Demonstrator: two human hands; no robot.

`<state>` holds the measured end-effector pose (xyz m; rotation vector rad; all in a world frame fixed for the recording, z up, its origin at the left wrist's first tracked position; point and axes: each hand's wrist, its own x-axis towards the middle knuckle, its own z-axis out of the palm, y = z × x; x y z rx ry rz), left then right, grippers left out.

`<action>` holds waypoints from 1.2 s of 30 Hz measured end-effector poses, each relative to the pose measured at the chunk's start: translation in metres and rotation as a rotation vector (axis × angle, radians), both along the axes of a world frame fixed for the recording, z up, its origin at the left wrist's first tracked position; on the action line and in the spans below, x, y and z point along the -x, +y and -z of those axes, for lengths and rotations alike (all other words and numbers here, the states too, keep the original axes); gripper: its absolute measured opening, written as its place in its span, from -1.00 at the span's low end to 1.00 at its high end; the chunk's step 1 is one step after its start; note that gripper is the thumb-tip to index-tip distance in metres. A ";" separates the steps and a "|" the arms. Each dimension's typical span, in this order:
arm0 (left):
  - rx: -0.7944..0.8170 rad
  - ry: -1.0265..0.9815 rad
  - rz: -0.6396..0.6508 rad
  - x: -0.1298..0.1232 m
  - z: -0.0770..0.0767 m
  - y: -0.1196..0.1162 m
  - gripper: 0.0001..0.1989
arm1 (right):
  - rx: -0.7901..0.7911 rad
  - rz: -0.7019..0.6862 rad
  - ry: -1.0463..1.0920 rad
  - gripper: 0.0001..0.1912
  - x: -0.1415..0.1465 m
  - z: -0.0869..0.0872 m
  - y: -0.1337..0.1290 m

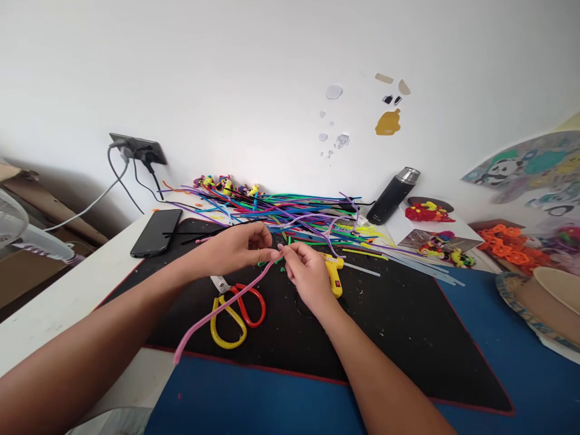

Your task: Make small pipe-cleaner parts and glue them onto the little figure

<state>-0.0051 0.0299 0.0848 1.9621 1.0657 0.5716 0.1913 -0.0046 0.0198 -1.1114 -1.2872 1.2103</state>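
Observation:
A long pink pipe cleaner (220, 309) trails from my fingertips down toward the lower left. My left hand (238, 246) pinches it near its upper end, thumb pointing right. Against those fingertips, my right hand (307, 270) grips the same end between thumb and forefinger. What the fingertips cover there is hidden. Scissors (235, 308) with one yellow and one red handle lie on the black mat (399, 344) below, partly crossed by the pink stem. Just behind my right hand rests a yellow glue gun (335, 275) with a clear stick in it.
Many coloured pipe cleaners (299, 211) are heaped along the wall. A black phone (156, 232) lies at the left, a dark flask (393, 194) leans at the back right. Small colourful figures (226, 184) and orange pieces (510, 241) stand around; glue sticks (421, 260) lie at the right.

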 end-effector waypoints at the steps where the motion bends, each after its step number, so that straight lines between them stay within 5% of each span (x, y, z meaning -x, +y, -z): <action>1: -0.015 0.046 0.002 -0.001 -0.001 -0.002 -0.57 | 0.002 0.019 0.004 -0.64 0.000 -0.001 0.000; 6: -0.039 0.262 0.036 -0.005 -0.004 -0.011 -0.68 | 0.018 0.047 0.011 -0.63 -0.001 -0.003 0.000; 12: -0.101 0.258 0.036 -0.003 -0.003 -0.007 -0.72 | -0.001 0.005 0.045 -0.60 -0.001 -0.005 0.000; 24: 0.033 -0.237 -0.159 0.021 -0.012 0.015 -0.59 | -0.052 0.212 0.250 -0.59 -0.022 -0.024 0.005; 36: 0.040 -0.552 -0.261 0.049 -0.031 0.029 -0.64 | -0.033 0.018 -0.307 -0.62 -0.028 -0.031 0.002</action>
